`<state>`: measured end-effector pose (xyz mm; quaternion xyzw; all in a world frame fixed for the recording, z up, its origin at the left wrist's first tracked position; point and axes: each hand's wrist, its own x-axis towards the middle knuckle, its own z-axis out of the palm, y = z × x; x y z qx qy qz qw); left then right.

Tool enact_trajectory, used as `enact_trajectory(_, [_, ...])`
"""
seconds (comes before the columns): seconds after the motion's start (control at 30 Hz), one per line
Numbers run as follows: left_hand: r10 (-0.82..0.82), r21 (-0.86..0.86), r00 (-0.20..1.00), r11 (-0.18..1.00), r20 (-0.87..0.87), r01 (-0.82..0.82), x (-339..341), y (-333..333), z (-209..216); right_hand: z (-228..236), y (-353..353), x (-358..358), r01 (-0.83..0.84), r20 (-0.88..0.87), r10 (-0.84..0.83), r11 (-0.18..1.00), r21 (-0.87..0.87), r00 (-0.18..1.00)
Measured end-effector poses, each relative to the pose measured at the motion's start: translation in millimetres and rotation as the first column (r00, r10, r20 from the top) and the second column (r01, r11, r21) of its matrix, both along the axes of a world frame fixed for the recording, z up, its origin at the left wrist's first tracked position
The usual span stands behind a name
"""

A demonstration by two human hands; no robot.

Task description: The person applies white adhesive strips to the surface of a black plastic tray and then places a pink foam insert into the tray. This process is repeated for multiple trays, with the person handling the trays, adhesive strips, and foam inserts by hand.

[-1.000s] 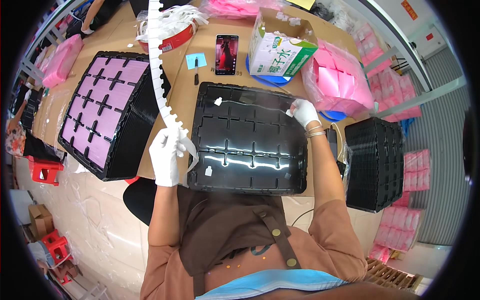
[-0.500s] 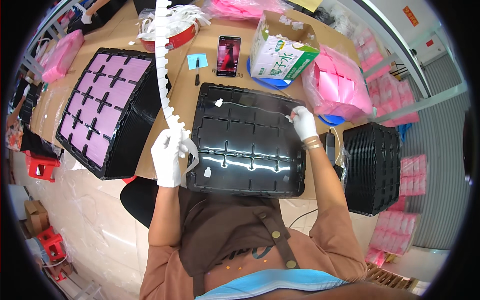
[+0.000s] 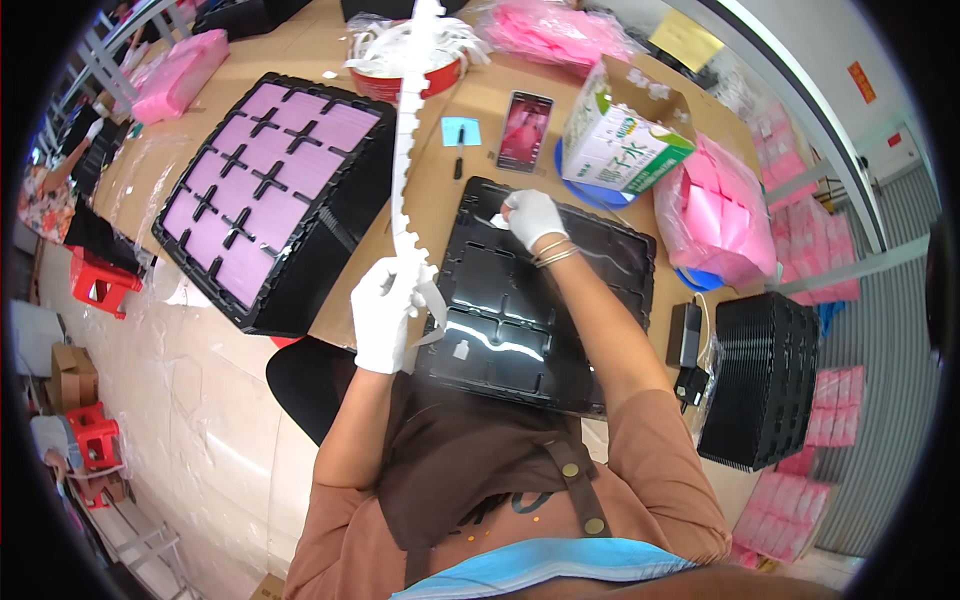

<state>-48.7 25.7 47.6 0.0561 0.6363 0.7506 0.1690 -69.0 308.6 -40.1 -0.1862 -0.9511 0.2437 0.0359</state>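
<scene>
Compared with a second ago, the right hand (image 3: 532, 218) has travelled from the right side of the black compartment tray (image 3: 600, 340) to its far left corner, and the left hand (image 3: 388, 312) has stayed at the tray's left edge with the strip.

The step in hand, as I judge it, is putting small white labels into the cells of the tray, one after another. The white notched strip (image 3: 405, 150) is the backing that carries them; it runs from the left hand up across the table to the red round tub (image 3: 425, 78), where more of it lies heaped. One small white label (image 3: 461, 349) already lies in a near cell.

The left hand, in a white glove, is clenched around the strip, and a loose end curls down below the fist. The right hand, also gloved, has its fingers bent and pressed down on a small white piece in the far corner cell; whether it pinches the piece or only pushes it flat, I cannot tell.

The next move probably calls for the right hand to return to the strip while the left hand keeps it tight.

A second tray with pink sheets (image 3: 268, 190) lies to the left, well apart.
</scene>
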Motion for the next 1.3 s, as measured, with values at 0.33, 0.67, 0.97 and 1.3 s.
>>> enact_trajectory(0.33, [-0.019, 0.051, 0.997, 0.999, 0.076, 0.015, -6.6, -7.1, -9.3, 11.9, 3.9, -14.0, 0.014, 0.194, 0.004, 0.996, -0.09, 0.981])
enact_trajectory(0.67, [-0.012, 0.053, 0.996, 0.999, 0.087, 0.007, -9.1, -5.3, -13.4, 13.6, -18.6, -22.2, 0.041, 0.2, -0.079, 0.981, 0.188, 0.977])
enact_trajectory(0.97, [0.007, 0.037, 0.995, 0.999, 0.101, -0.011, -7.6, -6.4, -8.7, 8.7, -36.0, 14.8, 0.082, -0.231, -0.087, 0.996, -0.035, 0.969])
enact_trajectory(1.3, [-0.012, 0.065, 0.996, 0.998, 0.087, 0.007, -6.5, -8.1, -9.0, 19.7, -143.1, 131.2, -0.141, 0.045, 0.172, 0.909, -0.393, 0.984])
